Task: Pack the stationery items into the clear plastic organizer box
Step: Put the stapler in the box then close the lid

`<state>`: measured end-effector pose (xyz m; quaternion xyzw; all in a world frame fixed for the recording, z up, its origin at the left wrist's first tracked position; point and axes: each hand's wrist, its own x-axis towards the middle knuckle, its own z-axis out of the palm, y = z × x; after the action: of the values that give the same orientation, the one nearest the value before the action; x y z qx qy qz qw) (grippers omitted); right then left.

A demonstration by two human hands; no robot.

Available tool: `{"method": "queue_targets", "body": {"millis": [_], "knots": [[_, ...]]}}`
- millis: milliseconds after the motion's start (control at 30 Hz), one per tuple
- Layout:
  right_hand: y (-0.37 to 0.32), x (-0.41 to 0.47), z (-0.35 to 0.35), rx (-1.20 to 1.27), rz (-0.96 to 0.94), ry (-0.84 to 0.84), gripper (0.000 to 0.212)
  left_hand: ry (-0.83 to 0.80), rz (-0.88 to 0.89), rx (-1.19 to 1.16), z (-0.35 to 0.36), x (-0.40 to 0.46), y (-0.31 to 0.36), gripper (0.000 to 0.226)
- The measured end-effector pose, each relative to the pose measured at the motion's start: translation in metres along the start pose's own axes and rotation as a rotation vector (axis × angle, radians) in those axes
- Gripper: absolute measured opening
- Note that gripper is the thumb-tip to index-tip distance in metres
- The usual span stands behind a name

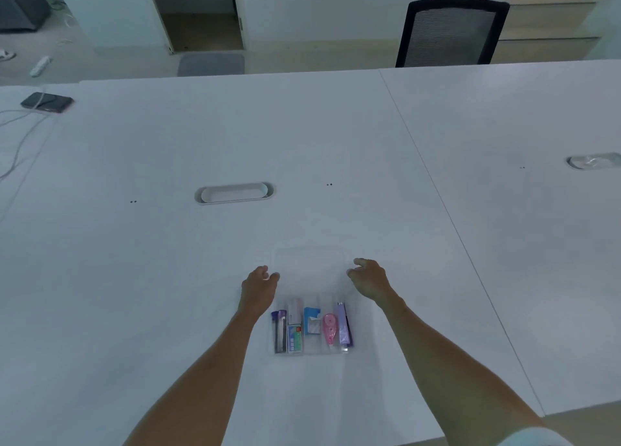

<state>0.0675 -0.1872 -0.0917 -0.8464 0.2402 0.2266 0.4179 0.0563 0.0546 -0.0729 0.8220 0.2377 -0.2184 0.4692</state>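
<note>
**Box filled, lid flat behind it**

The box (311,328) sits near my edge of the desk (134,277), at the middle. Its slots hold a purple pen (279,331), cards (295,324), a blue pack (312,321), pink tape (330,329) and a lilac tube (343,326). My left hand (258,289) and right hand (369,277) flank the lid (311,260), fingers loosely parted; I cannot tell whether they grip it.

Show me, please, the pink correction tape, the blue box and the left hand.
pink correction tape (330,328), head view, middle of body.
blue box (311,317), head view, blue upper face.
left hand (258,290), head view, back of hand.
</note>
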Motion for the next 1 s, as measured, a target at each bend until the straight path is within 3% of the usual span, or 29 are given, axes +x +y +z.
{"method": "queue_targets", "body": {"millis": [100, 200, 333, 600, 733, 1000], "knots": [[0.001, 0.009, 0.005, 0.05, 0.038, -0.024, 0.052, 0.021, -0.013, -0.031, 0.007, 0.008, 0.002, 0.048], [0.003, 0.015, 0.008, 0.081, 0.044, -0.008, 0.048, 0.034, -0.019, -0.043, 0.01, 0.014, 0.003, 0.028], [-0.002, 0.013, 0.005, 0.132, 0.046, -0.015, 0.05, 0.035, -0.004, -0.06, 0.008, 0.017, 0.006, 0.049], [-0.031, -0.012, -0.01, 0.418, -0.068, 0.043, 0.027, 0.147, 0.141, -0.209, -0.006, 0.002, 0.014, 0.039], [-0.032, -0.029, -0.014, 0.361, -0.143, 0.088, 0.046, 0.166, 0.152, -0.334, -0.012, -0.008, 0.006, 0.047], [-0.008, -0.086, -0.004, 0.102, -0.296, 0.093, 0.03, 0.15, 0.283, -0.264, -0.009, -0.06, -0.016, 0.038]]}}
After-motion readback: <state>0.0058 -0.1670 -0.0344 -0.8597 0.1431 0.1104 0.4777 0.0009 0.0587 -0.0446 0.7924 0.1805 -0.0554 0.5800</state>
